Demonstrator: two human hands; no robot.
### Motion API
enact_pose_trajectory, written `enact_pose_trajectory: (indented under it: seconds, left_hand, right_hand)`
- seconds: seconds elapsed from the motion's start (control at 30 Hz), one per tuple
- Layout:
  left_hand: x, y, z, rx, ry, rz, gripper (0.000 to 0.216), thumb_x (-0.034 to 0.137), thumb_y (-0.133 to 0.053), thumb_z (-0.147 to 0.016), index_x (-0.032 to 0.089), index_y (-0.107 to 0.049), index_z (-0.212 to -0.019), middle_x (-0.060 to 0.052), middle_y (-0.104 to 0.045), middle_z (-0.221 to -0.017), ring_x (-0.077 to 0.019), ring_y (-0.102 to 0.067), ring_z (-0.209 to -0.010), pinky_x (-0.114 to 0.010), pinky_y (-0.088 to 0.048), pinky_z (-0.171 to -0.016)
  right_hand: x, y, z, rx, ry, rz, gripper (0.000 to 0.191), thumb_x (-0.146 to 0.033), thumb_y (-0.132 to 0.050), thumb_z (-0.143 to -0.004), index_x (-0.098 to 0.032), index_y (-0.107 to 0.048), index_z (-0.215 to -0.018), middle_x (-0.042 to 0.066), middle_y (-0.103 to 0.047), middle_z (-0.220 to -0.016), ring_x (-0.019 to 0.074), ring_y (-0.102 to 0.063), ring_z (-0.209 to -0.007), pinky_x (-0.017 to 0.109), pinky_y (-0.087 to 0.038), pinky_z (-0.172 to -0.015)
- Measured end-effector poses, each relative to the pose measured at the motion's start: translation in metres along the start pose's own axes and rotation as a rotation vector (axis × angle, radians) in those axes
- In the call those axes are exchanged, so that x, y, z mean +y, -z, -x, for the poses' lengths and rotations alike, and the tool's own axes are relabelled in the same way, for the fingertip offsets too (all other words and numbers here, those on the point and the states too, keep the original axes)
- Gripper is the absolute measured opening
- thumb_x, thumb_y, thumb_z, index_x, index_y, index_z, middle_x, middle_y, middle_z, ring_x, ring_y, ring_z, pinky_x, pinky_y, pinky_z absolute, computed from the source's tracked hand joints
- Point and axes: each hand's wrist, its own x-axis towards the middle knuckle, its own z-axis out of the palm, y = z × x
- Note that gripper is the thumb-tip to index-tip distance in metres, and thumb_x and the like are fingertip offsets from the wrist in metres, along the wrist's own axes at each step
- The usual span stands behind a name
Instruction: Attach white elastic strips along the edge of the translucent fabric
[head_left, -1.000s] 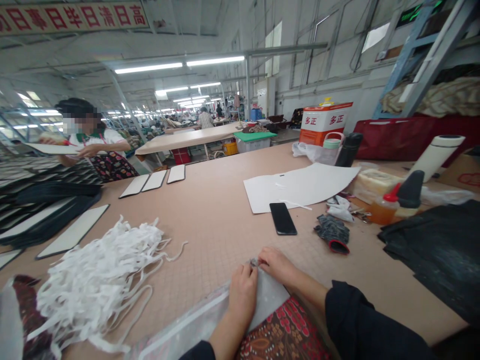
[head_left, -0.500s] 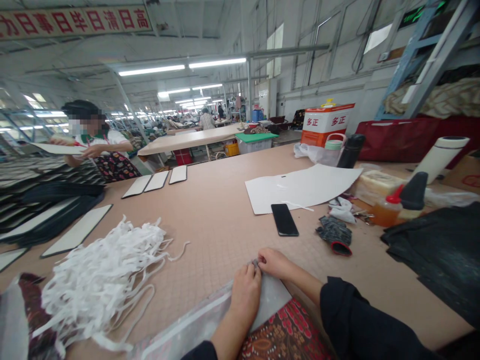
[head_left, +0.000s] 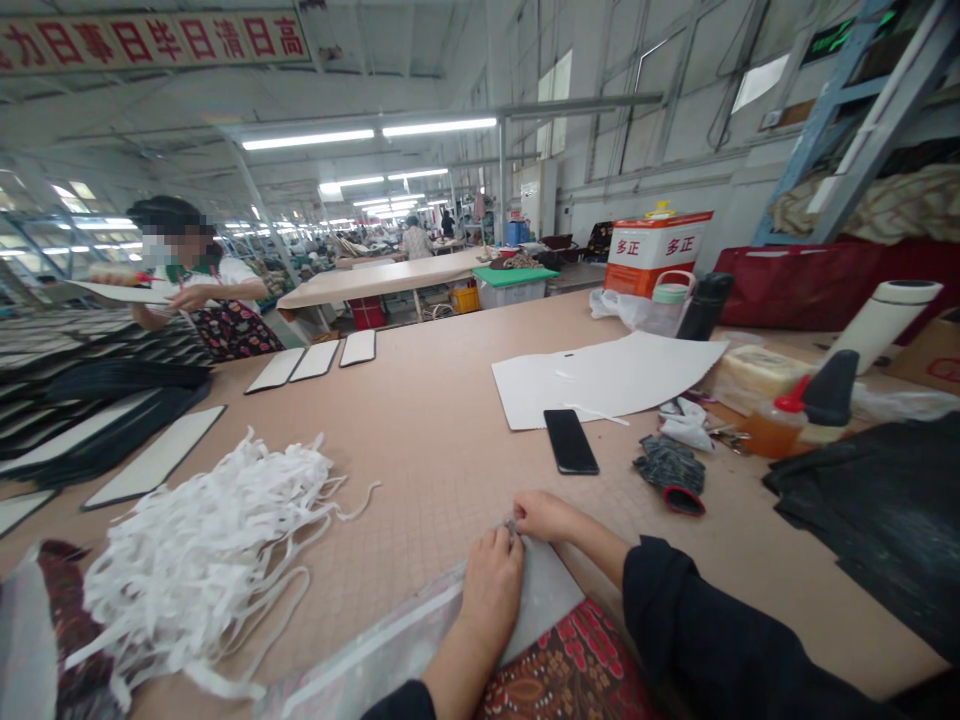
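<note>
My left hand [head_left: 491, 585] and my right hand [head_left: 546, 515] meet at the near edge of the tan table [head_left: 442, 430]. Both pinch the far corner of a flat grey-white panel [head_left: 544, 595] that lies under them. A small dark bit shows between the fingertips; I cannot make out what it is. Red patterned fabric [head_left: 570, 670] lies under the panel's near side. A clear plastic strip [head_left: 375, 655] runs left from the panel. A heap of white strips [head_left: 202, 540] lies to the left of my hands.
A black phone [head_left: 571, 441], a dark glove [head_left: 671, 470] and a white sheet [head_left: 600, 375] lie beyond my hands. Bottles, an orange glue bottle [head_left: 772, 425] and black material [head_left: 877, 500] sit at right. A co-worker [head_left: 195, 295] handles flat panels at far left.
My hands stay pinched on the panel corner. My right forearm has drawn slightly nearer; the view has shifted a little.
</note>
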Motion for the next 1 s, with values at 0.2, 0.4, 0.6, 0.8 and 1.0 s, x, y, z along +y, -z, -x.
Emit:
enact_pose_trajectory:
  seconds: [0.2,0.4,0.6,0.8,1.0]
  left_hand:
    - [0.000,0.003,0.001,-0.003,0.067,0.048,0.026,0.009,-0.044,-0.082,0.017,-0.054,-0.104,-0.007,-0.055,-0.098,-0.0221,-0.050,-0.087,-0.036,-0.046,-0.074]
    - [-0.006,0.000,0.004,0.049,0.250,0.259,0.021,0.010,-0.043,-0.081,0.017,-0.058,-0.094,-0.005,-0.056,-0.089,-0.0192,-0.050,-0.086,-0.032,-0.042,-0.076]
    - [-0.016,0.002,0.014,0.027,0.183,0.216,0.018,0.011,-0.042,-0.084,0.018,-0.058,-0.088,-0.004,-0.056,-0.086,-0.0183,-0.050,-0.084,-0.030,-0.041,-0.073]
    - [-0.022,0.011,0.028,-0.024,-0.038,0.010,0.016,0.010,-0.044,-0.083,0.016,-0.056,-0.094,-0.006,-0.055,-0.091,-0.0201,-0.049,-0.082,-0.033,-0.042,-0.071]
    - [-0.056,0.023,0.069,-0.100,-0.036,-0.011,0.012,0.013,-0.050,-0.083,0.017,-0.054,-0.093,-0.004,-0.055,-0.092,-0.0185,-0.048,-0.084,-0.030,-0.042,-0.072]
  right_hand:
    - [-0.006,-0.002,0.009,0.096,0.006,-0.042,0.013,-0.009,-0.051,-0.065,-0.015,-0.057,-0.075,0.003,-0.060,-0.073,0.0137,-0.052,-0.068,0.023,-0.036,-0.059]
    - [-0.008,-0.024,0.042,0.243,0.242,-0.149,0.023,-0.010,-0.037,-0.078,-0.015,-0.058,-0.084,0.006,-0.058,-0.088,0.0159,-0.051,-0.088,0.026,-0.040,-0.080]
    - [-0.012,-0.028,0.053,0.213,0.328,-0.049,0.028,-0.010,-0.034,-0.083,-0.017,-0.060,-0.091,0.006,-0.057,-0.093,0.0173,-0.049,-0.091,0.029,-0.039,-0.083]
    - [-0.019,-0.028,0.064,0.161,0.421,0.132,0.024,-0.014,-0.038,-0.085,-0.019,-0.058,-0.098,0.006,-0.057,-0.099,0.0199,-0.046,-0.095,0.030,-0.037,-0.084]
    - [-0.025,-0.019,0.071,0.104,0.419,0.206,0.026,-0.012,-0.035,-0.085,-0.016,-0.058,-0.096,0.009,-0.057,-0.101,0.0212,-0.047,-0.097,0.030,-0.038,-0.085]
